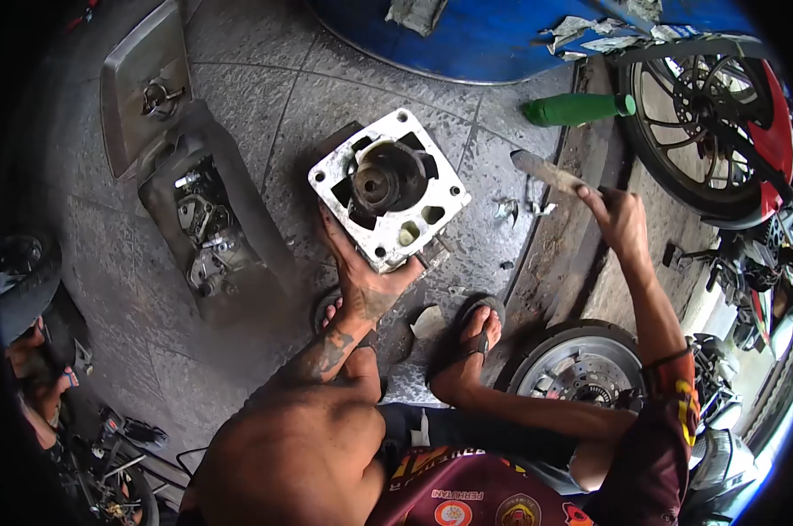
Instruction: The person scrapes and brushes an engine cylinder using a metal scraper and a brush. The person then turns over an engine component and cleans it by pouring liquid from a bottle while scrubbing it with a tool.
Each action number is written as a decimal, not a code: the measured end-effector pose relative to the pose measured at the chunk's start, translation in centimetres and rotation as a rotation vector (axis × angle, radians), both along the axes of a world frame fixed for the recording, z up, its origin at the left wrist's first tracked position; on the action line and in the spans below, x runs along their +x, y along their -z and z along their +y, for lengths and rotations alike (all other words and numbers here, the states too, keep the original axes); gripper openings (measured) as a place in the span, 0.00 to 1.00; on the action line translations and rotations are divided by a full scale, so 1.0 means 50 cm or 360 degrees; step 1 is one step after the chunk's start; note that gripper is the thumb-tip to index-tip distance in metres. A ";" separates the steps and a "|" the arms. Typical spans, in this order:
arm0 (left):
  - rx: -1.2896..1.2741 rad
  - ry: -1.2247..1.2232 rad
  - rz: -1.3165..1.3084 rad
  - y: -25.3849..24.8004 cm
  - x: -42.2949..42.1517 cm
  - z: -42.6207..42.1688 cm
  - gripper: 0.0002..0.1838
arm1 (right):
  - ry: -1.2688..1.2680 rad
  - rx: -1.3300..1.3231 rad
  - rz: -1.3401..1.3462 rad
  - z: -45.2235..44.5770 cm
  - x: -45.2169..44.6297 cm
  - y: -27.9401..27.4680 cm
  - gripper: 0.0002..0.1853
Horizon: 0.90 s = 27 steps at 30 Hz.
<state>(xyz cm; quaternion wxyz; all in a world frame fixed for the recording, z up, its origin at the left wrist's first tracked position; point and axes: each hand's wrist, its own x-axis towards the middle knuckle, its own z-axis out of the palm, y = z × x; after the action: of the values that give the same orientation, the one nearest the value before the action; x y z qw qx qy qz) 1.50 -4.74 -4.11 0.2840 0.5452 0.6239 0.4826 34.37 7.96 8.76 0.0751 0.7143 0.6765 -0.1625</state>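
Observation:
My left hand (pixel 366 280) grips the lower edge of an engine cylinder block (pixel 392 180), its fingers along the side and thumb at the near corner. The block's white, square gasket face is tilted up towards me, with a round dark bore, ports and corner bolt holes. To the right, my right hand (pixel 620 219) is closed around one end of a flat, worn, brownish tool (pixel 546 171). Whether it is a scraper or a brush I cannot tell. The tool is held apart from the block, above the floor's edge.
A metal pan (pixel 146 83) and a dark tray of engine parts (pixel 208 228) lie left. A green bottle (pixel 576 109) lies near a blue drum (pixel 475 44). Motorcycle wheels (pixel 708 123) stand right, another wheel (pixel 581 368) beside my leg. Part of another person (pixel 37 377) shows left.

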 end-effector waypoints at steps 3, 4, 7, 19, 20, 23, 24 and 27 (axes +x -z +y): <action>-0.0063 -0.0051 -0.0234 0.009 0.007 -0.001 0.68 | -0.0553 0.0057 0.0680 -0.047 -0.188 -0.071 0.27; -0.0075 0.0004 -0.0234 0.014 0.011 -0.003 0.68 | -0.0848 0.0129 0.0767 -0.062 -0.259 -0.085 0.30; -0.0129 -0.0040 -0.0018 0.046 0.009 -0.002 0.69 | -0.0868 0.0007 0.0761 -0.048 -0.310 -0.024 0.31; -0.0053 -0.0063 0.0055 0.030 0.009 -0.004 0.71 | -0.0877 -0.0016 0.0650 -0.034 -0.303 -0.042 0.31; -0.0064 -0.0105 0.0127 0.015 0.007 -0.005 0.69 | -0.0665 -0.0081 0.0483 -0.021 -0.249 -0.006 0.31; 0.0025 -0.0126 0.0211 0.000 0.003 -0.001 0.68 | -0.0436 0.0130 0.0160 -0.009 -0.033 0.011 0.31; 0.0007 -0.0106 0.0136 0.000 0.009 0.001 0.68 | -0.0424 0.0178 -0.0176 -0.015 0.022 -0.003 0.31; 0.0121 -0.0069 0.0015 0.022 0.008 0.002 0.68 | -0.0090 0.0316 0.0489 -0.041 -0.001 -0.037 0.30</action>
<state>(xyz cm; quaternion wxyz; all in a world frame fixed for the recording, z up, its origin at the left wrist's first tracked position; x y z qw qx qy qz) 1.89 -4.65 -5.22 0.2497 0.5441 0.6181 0.5094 34.32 5.90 10.58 -0.0954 0.6658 0.7125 -0.2001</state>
